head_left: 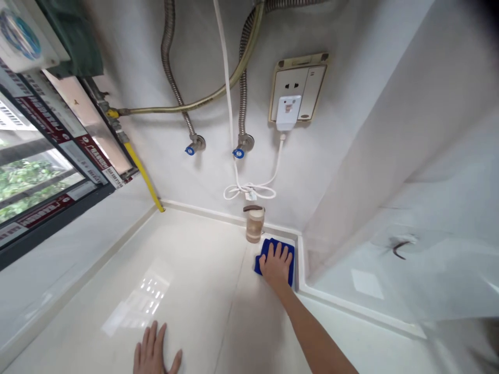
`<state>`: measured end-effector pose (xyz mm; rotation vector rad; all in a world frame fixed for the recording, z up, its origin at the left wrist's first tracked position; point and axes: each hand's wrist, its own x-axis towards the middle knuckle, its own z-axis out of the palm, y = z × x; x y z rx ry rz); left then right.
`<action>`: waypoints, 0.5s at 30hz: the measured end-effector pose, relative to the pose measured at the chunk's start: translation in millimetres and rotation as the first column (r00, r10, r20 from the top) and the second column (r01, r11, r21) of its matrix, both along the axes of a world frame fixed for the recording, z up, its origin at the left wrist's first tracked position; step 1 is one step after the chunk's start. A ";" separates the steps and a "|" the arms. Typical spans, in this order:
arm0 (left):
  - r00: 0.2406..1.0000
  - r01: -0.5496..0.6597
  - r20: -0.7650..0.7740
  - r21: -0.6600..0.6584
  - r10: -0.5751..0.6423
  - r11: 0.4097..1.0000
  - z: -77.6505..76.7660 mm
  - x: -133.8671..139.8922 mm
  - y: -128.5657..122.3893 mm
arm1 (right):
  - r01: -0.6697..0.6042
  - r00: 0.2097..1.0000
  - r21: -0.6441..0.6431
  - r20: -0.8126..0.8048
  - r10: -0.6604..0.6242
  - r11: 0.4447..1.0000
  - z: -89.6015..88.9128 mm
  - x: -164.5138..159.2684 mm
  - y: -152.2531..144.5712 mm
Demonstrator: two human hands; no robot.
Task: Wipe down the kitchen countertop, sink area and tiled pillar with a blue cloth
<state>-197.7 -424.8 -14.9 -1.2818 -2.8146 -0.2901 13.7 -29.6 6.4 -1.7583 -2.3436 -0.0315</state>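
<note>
Right hand spread on folded blue cloth beside raised white rim; left hand splayed over wide white counter, contact unclear.

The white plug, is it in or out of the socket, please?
In: the white plug sits against the wall socket, with no prongs showing.

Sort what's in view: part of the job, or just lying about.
Part of the job, it seems:
cloth, under the right hand
counter, beneath the cloth

Apparently just there:
cup, beside the cloth
plug, in the socket
yellow pipe
</note>
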 end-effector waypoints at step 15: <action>0.996 0.031 -0.082 0.081 -0.025 0.996 5.4 8.8 2.4 | -0.434 0.890 -0.199 -0.246 0.384 0.879 1.7 -38.0 -234.7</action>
